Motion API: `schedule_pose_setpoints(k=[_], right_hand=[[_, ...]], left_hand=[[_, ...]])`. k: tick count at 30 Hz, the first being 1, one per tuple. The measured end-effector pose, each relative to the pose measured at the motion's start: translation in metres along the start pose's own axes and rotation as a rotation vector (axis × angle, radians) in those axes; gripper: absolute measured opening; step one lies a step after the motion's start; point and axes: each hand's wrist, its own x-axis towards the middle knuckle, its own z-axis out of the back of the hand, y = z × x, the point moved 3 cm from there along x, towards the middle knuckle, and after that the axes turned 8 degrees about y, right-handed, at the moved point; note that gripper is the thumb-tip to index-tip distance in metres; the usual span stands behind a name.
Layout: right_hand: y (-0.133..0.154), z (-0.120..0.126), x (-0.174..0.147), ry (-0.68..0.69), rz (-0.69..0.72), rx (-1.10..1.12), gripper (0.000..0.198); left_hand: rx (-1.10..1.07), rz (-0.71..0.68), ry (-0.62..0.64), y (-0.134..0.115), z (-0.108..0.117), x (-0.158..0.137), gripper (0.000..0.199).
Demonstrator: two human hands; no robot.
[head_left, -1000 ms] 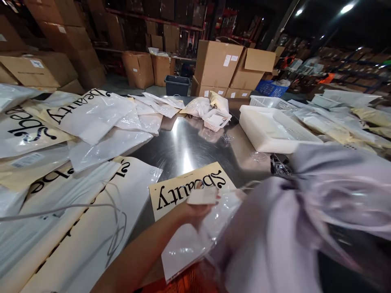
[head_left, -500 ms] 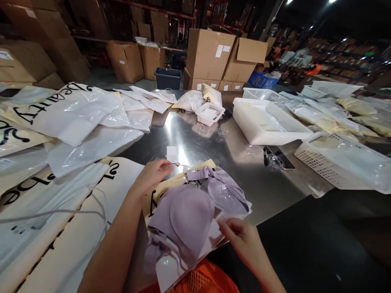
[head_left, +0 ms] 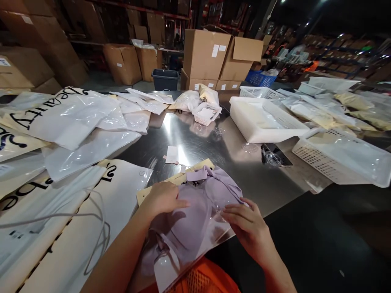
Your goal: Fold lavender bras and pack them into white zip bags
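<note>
A lavender bra (head_left: 191, 219) lies at the table's near edge, over a cream printed bag (head_left: 174, 180) and a white card (head_left: 166, 270). My left hand (head_left: 165, 198) rests on the upper left of the bra, thumb stretched apart over one cup. With its fingers extended, my right hand (head_left: 246, 219) touches the bra's right side near the other cup. Just beyond the bag, a white tag (head_left: 172, 154) lies on the metal tabletop.
White and cream printed bags (head_left: 70, 116) are piled on the left, with a grey cable (head_left: 55, 217) across the nearer ones. To the right stand a white tray (head_left: 265, 122) and a perforated white basket (head_left: 339, 156). A small basket (head_left: 206, 114) sits farther back.
My left hand has let go of the tag's string and come down onto the bra. My right hand has shifted up from the lower edge to the bra's right side, fingers extended.
</note>
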Motion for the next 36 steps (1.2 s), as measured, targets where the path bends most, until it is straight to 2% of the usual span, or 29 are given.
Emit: schedule_pose_setpoints(k=[3,5,7,10,12,15,19,21,23,27,32,36], right_hand=[[0.018,0.014,-0.007,-0.186,0.118,-0.026,0.023],[0.027,0.017,-0.011,-0.276,0.155,-0.088,0.021],[0.033,0.015,-0.014,-0.291,0.163,-0.134,0.021],[0.035,0.011,-0.018,-0.282,0.144,-0.13,0.02],[0.033,0.008,-0.022,-0.282,0.132,-0.124,0.02],[0.03,0.007,-0.028,-0.261,0.114,-0.147,0.022],[0.028,0.009,-0.029,-0.241,0.151,-0.18,0.021],[0.029,0.012,-0.026,-0.214,0.187,-0.195,0.019],[0.029,0.013,-0.023,-0.153,0.21,-0.212,0.022],[0.03,0.004,-0.021,-0.004,0.246,-0.224,0.036],[0.028,-0.018,-0.024,0.088,0.159,-0.209,0.028],[0.03,-0.023,-0.021,0.164,0.184,-0.247,0.027]], left_hand=[[-0.241,-0.161,0.231,-0.003,-0.007,0.009,0.042],[-0.451,-0.268,0.375,-0.006,-0.011,0.014,0.069],[-0.736,-0.379,0.465,-0.008,-0.013,0.019,0.093],[-1.15,-0.483,0.523,-0.012,-0.01,0.018,0.086],[-1.285,-0.482,0.519,-0.016,-0.007,0.012,0.079],[-1.204,-0.392,0.382,-0.022,-0.003,-0.002,0.073],[-0.851,-0.225,0.047,-0.024,-0.001,-0.011,0.053],[-0.763,-0.178,-0.115,-0.021,0.0,-0.009,0.038],[-0.74,-0.157,-0.222,-0.016,0.001,-0.007,0.033],[-0.708,-0.145,-0.308,-0.01,0.006,-0.013,0.029],[-0.517,-0.161,-0.359,-0.015,0.011,-0.032,0.026],[-0.401,-0.227,-0.4,-0.02,0.01,-0.041,0.024]])
